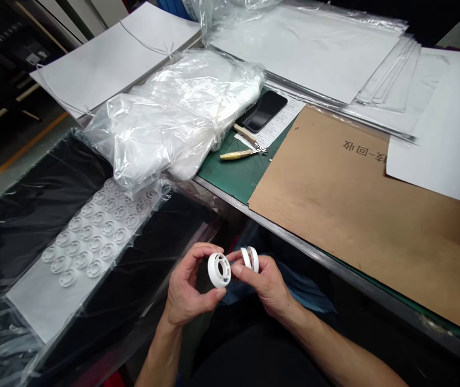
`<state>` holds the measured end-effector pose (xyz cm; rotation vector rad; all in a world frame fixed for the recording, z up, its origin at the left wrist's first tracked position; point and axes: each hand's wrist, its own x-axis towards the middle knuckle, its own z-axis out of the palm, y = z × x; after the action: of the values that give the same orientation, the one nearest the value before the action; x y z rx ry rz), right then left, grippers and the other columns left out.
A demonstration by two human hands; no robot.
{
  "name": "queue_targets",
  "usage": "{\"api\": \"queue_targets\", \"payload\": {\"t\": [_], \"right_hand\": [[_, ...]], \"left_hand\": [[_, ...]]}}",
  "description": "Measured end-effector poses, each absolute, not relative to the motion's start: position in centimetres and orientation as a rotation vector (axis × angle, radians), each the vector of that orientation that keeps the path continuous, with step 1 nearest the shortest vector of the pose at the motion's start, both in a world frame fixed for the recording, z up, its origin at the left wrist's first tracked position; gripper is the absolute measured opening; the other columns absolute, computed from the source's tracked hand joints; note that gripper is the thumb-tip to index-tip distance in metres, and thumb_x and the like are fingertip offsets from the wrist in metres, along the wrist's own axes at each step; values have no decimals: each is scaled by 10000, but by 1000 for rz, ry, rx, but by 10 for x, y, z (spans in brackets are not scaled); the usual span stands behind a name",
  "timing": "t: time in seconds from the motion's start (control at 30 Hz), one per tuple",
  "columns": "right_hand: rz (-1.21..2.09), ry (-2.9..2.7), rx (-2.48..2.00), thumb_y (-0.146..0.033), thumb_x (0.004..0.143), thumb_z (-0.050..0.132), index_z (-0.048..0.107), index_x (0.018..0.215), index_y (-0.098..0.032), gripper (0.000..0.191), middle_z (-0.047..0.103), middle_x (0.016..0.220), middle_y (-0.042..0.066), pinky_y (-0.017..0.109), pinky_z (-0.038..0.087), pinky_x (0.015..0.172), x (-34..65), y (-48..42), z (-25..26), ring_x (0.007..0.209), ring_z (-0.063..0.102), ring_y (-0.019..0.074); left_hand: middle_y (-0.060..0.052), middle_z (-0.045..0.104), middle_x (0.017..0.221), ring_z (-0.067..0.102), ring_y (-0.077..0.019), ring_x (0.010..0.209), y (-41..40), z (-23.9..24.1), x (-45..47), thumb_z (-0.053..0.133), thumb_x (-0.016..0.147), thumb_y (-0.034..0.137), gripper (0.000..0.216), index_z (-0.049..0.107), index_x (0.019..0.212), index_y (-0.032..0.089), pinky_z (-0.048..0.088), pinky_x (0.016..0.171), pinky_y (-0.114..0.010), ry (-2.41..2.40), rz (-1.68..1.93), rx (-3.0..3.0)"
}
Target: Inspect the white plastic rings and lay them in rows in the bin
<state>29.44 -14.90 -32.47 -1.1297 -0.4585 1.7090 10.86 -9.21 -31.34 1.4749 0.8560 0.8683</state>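
Note:
Between the thumb and fingers of my left hand (192, 287) is a white plastic ring (214, 270), its slotted open face turned to the right. My right hand (269, 282) is closed on a second white plastic ring (252, 259), seen nearly edge-on; it looks like two thin discs side by side, and I cannot tell whether they are one piece or two. A fingertip of the right hand reaches toward the left ring. To the left, several similar rings (86, 233) stand in rows on a white sheet (38, 306).
A clear plastic bag bundle (165, 118) lies above the rings. On the green mat (230, 177) are nippers (246, 150) and a black phone (264, 110). Brown cardboard (354, 215) covers the right of the table. White sheets (310, 48) are stacked behind.

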Motion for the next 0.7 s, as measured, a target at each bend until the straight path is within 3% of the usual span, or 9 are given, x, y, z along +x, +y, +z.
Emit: {"api": "queue_targets", "payload": {"t": [0.13, 0.37, 0.7], "right_hand": [[1752, -448, -1031, -459, 894, 811, 877, 1007, -221, 271, 784, 844, 32, 279, 498, 753, 294, -147, -323, 772, 630, 168], [1759, -405, -1025, -432, 849, 846, 892, 943, -222, 234, 799, 882, 48, 277, 514, 741, 291, -145, -322, 793, 659, 182], [1729, -481, -1053, -471, 845, 839, 880, 909, -232, 250, 809, 952, 58, 343, 563, 885, 293, -144, -321, 931, 717, 243]], "left_hand": [[-88, 660, 1197, 640, -271, 1145, -91, -313, 108, 887, 769, 263, 552, 649, 1267, 267, 514, 1004, -388, 844, 867, 1542], [-90, 625, 1260, 620, -285, 1220, -93, -308, 106, 820, 808, 97, 594, 602, 1323, 297, 518, 1066, -460, 800, 790, 1694], [-91, 639, 1280, 615, -279, 1240, -93, -301, 107, 803, 845, 113, 594, 587, 1362, 308, 518, 1086, -451, 801, 739, 1724]]}}
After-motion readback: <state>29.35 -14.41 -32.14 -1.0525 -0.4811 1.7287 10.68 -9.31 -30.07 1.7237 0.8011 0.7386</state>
